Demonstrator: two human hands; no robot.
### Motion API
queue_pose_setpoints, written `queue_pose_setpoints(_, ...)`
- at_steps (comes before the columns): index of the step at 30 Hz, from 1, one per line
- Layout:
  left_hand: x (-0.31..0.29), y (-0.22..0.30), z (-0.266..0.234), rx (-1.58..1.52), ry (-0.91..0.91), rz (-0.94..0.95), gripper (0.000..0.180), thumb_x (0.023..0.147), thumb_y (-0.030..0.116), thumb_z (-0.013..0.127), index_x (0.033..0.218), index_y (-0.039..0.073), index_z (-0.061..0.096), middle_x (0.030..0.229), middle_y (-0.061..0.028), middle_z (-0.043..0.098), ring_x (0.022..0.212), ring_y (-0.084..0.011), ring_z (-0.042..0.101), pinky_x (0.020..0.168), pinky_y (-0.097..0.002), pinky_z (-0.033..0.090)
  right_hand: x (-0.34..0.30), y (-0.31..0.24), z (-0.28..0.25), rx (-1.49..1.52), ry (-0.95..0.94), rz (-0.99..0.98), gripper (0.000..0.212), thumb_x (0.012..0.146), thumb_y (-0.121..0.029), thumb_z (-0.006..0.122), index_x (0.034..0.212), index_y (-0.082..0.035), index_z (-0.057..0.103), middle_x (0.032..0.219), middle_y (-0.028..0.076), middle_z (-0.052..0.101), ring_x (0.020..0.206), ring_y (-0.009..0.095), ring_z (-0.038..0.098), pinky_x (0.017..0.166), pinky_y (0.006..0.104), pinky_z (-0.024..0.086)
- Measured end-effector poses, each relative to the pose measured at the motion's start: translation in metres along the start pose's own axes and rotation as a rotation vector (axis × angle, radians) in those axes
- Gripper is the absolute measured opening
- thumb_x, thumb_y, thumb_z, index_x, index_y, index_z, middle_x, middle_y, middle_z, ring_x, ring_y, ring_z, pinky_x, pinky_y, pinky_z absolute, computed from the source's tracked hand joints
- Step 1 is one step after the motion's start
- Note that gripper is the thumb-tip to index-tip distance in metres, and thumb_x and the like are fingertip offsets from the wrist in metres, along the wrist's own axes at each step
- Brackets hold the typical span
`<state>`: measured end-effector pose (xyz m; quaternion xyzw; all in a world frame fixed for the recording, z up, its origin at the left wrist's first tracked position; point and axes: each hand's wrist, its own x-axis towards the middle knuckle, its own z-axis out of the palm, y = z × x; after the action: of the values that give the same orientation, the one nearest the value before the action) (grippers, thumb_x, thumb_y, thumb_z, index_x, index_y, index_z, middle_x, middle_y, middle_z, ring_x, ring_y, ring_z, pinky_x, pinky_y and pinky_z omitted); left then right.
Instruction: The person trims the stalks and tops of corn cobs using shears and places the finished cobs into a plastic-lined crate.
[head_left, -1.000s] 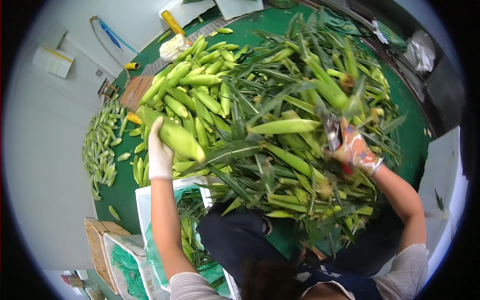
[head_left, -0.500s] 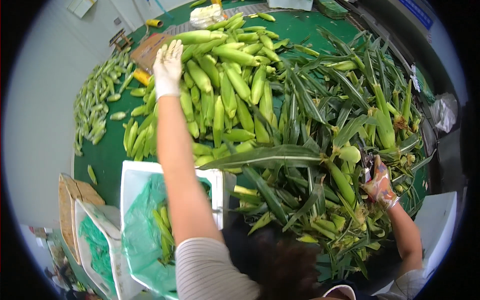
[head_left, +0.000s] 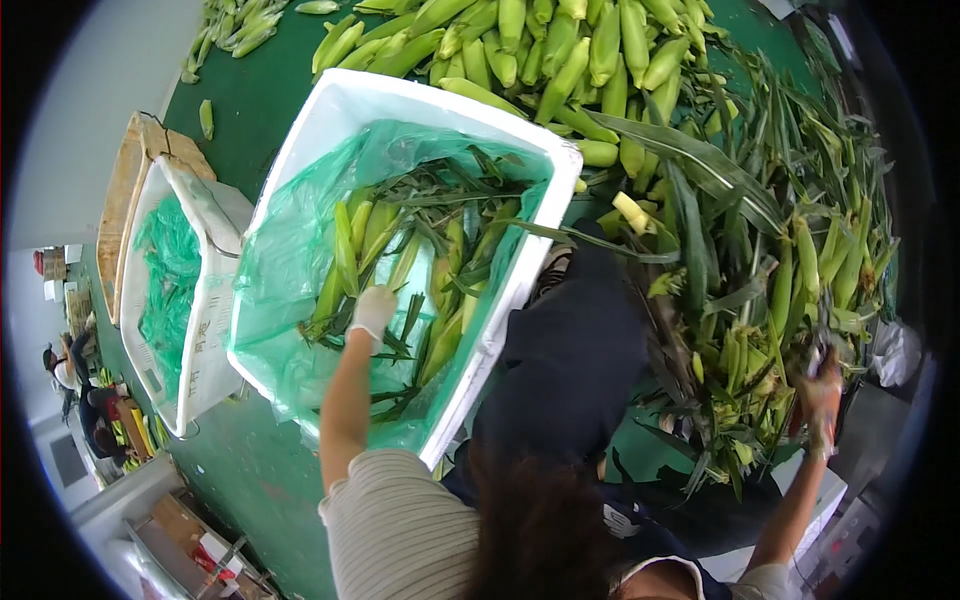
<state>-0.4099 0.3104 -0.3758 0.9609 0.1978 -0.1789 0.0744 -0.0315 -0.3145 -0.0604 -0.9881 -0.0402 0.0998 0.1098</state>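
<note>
My left hand [head_left: 373,309], in a white glove, reaches down into a white foam box [head_left: 545,210] lined with a green plastic bag [head_left: 290,250]. It is beside green corn ears [head_left: 345,250] in husks and loose leaves in the box. Its fingers point away and are hidden, so whether they grip an ear cannot be made out. Far to the right, my right hand [head_left: 820,390], in a patterned glove, is closed round hand shears [head_left: 823,325]. Their blades point up among cut corn stalks [head_left: 785,280] and long leaves.
A large heap of corn ears [head_left: 565,80] lies beyond the box on the green floor. Left of it stands another white crate [head_left: 205,310] with green plastic, beside a wooden board [head_left: 112,230]. Small ears [head_left: 240,25] lie at the far left. People [head_left: 95,400] are in the left distance.
My left hand has come down from the far corn heap into the foam box. My right hand, still with the shears, appears lower and farther right. The whole view has swung toward the box.
</note>
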Motion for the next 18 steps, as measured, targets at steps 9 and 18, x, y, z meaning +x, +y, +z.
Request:
queue_pose_setpoints(9, 0.102, 0.110, -0.017, -1.097, -0.152, -0.478, 0.072, 0.069, 0.030, 0.071, 0.126, -0.005, 0.043, 0.116, -0.0222, 0.057, 0.102, -0.0347, 0.058, 0.088, -0.0381, 0.045, -0.090, 0.025, -0.048, 0.158, 0.076, 0.295, 0.076, 0.068, -0.014, 0.069, 0.134, 0.004, 0.035, 0.110, 0.017, 0.058, 0.092, 0.023, 0.055, 0.082, 0.0298, 0.045)
queue_pose_setpoints(18, 0.077, 0.043, -0.142, -1.092, 0.396, -0.222, 0.046, 0.071, 0.003, 0.065, 0.114, -0.002, 0.048, 0.098, -0.0155, 0.062, 0.090, -0.0241, 0.060, 0.078, -0.0337, 0.048, -0.106, -0.026, -0.021, 0.138, -0.106, 0.106, 0.090, 0.061, -0.015, 0.078, 0.135, 0.004, 0.031, 0.119, 0.025, 0.053, 0.109, 0.033, 0.053, 0.093, 0.0353, 0.043)
